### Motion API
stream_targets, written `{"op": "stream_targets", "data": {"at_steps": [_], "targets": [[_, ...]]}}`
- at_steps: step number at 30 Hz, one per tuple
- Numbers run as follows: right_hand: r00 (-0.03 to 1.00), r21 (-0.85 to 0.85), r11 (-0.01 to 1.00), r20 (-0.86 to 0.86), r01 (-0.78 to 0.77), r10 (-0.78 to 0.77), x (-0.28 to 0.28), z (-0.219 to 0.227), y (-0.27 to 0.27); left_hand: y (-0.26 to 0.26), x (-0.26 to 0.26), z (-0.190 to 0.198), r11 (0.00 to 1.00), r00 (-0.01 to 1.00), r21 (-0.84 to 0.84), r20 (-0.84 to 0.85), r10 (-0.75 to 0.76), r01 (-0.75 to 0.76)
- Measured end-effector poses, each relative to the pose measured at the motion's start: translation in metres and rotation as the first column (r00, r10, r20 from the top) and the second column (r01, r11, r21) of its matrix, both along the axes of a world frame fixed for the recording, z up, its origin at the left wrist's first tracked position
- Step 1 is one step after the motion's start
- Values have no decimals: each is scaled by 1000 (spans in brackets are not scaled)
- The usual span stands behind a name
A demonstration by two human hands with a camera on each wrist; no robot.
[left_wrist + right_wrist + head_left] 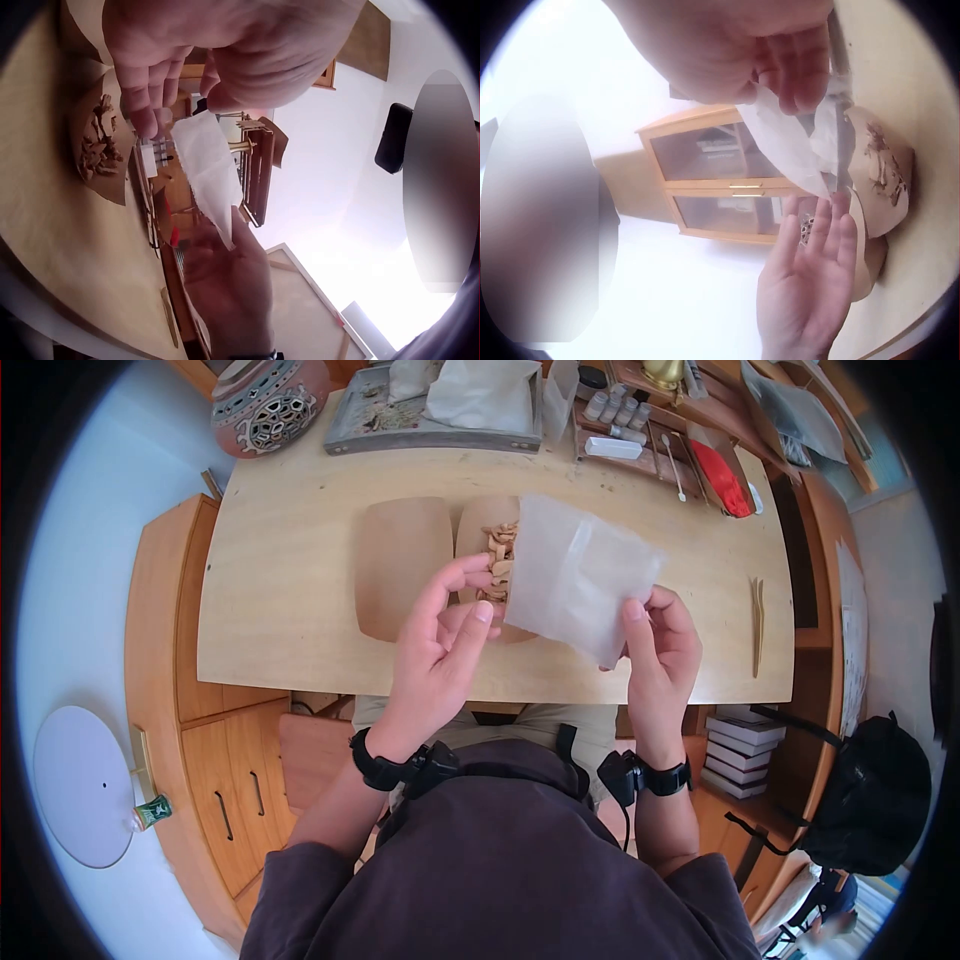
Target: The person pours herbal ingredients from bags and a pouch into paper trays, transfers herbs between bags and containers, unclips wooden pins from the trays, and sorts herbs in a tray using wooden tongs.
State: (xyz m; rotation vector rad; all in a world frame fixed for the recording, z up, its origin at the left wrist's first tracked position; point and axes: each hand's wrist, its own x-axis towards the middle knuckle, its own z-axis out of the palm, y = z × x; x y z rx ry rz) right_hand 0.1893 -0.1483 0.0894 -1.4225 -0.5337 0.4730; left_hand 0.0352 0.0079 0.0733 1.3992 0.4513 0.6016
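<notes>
My right hand point(664, 652) pinches the lower right corner of a white, translucent pouch point(580, 575) between thumb and fingers, holding it up over the table. At the pouch's left edge is my left hand point(432, 650), its fingers loosely extended; in the right wrist view its palm point(806, 289) faces up and holds nothing. Behind the left fingertips, dried brown slices point(497, 565) lie on a piece of brown paper point(485, 515), partly hidden by the pouch. A second brown paper piece point(403, 560) sits just left of it. The left wrist view shows the slices point(101, 142) in a curved paper hollow.
At the back stands a grey tray point(430, 445) with white pouches, beside a patterned pot point(270, 410). A wooden rack point(650, 455) holds small bottles and a red cloth point(720, 475). Wooden tweezers point(758, 628) lie near the table's right edge.
</notes>
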Motion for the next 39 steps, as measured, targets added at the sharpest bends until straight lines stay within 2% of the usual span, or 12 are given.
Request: {"op": "stream_targets", "data": {"at_steps": [2,4,5,7,13,17,23,25,28,36,38,39], "targets": [[998,-52,998,65,27,-24,2,6,7,-1,1,-1,1000,1000,5,-5,24,-24],[874,-103,989,484,104,-41,3,12,19,-2,0,-3,997,997,20,-1,77,-77],[874,-103,989,483,104,-41,4,17,25,-2,0,-4,997,997,20,-2,77,-77],[624,-162,983,778,85,74,6,27,34,-2,-4,-5,996,996,13,-7,89,-89],[495,-238,962,857,132,144,11,36,44,1,-14,-6,995,995,-19,-18,95,-96],[500,-225,962,858,157,120,13,42,43,1,-16,-10,996,996,-24,-23,85,-85],[781,-102,992,625,77,4,3,41,33,-6,-12,-5,987,1000,-158,4,-24,24],[994,20,999,100,-38,36,-5,36,31,-9,-9,1,972,999,-232,40,-28,37],[981,-8,987,-109,-161,160,-7,16,28,-8,-8,1,955,998,-295,67,-12,32],[1000,-61,998,-3,-5,5,3,-17,10,21,4,13,987,993,-127,-85,87,-97],[941,-256,955,332,151,-60,12,-32,-1,32,14,23,992,988,-50,-103,112,-118],[941,-245,955,328,166,-79,14,-39,-6,38,21,29,992,984,45,-133,120,-114]]}}
